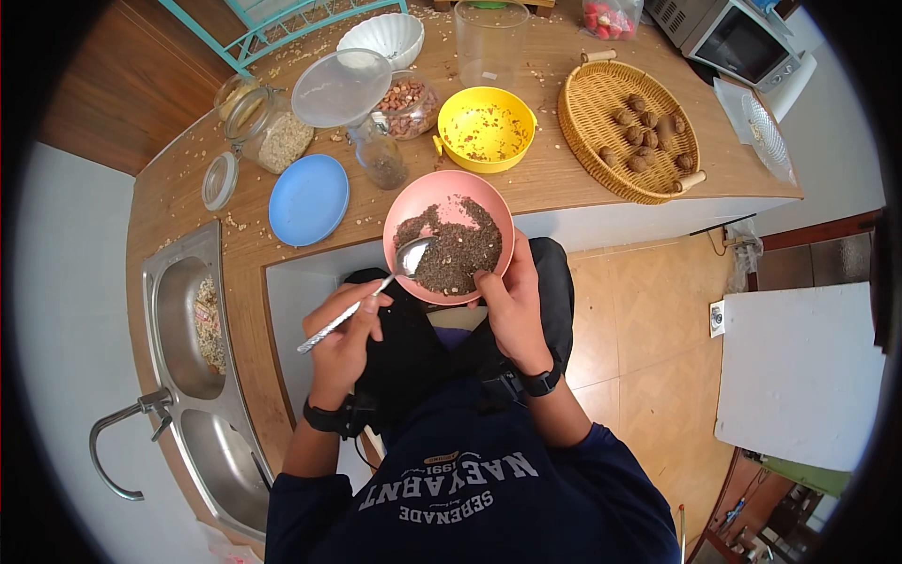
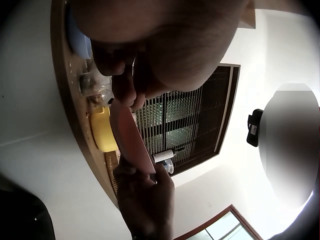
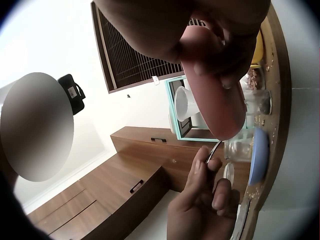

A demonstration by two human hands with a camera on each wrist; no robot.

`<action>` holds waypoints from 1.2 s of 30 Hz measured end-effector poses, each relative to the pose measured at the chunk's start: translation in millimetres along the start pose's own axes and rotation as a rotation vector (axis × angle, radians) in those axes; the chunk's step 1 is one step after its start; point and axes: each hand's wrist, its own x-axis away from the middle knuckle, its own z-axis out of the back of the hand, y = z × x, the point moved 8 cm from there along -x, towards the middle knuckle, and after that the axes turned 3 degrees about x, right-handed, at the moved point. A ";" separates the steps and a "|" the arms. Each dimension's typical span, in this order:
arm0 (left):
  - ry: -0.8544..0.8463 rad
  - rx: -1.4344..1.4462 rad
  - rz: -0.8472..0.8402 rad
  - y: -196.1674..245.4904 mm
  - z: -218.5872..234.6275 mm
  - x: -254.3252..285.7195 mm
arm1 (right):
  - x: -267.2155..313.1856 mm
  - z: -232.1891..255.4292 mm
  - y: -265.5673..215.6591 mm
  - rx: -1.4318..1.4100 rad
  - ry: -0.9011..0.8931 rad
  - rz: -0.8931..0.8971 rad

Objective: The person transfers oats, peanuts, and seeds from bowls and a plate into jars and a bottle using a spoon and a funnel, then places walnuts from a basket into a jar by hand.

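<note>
In the head view a pink bowl (image 1: 449, 238) is held over the lap, in front of the counter edge. Dark brown, seed-like grains (image 1: 460, 258) cover much of its inside, with a few pale flakes among them. My right hand (image 1: 512, 310) grips the bowl's right side, thumb over the rim and fingers beneath. My left hand (image 1: 343, 343) pinches the handle of a metal spoon (image 1: 412, 257), whose bowl lies over the grains at the left. From the right wrist view, the left fingers curl round the spoon handle (image 3: 214, 150) beside the tilted pink bowl (image 3: 215, 95).
A yellow bowl (image 1: 487, 130), a blue plate (image 1: 308, 200) and a small glass jar (image 1: 381, 164) stand near the counter edge. A wicker tray (image 1: 587, 103) holds walnuts. Jars of nuts (image 1: 407, 103) and oats (image 1: 282, 141) stand behind. The steel sink (image 1: 202, 376) is left.
</note>
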 end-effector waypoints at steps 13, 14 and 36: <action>0.127 0.422 0.275 -7.8 -3.8 -11.2 | -6.6 -16.9 -4.0 -0.039 -0.041 0.016; 0.147 0.443 0.257 -0.2 1.6 -14.8 | -8.3 -19.4 -7.3 -0.044 -0.047 0.025; 0.206 0.488 0.131 62.4 44.9 -71.8 | -44.5 -55.1 -10.1 -0.224 -0.124 -0.011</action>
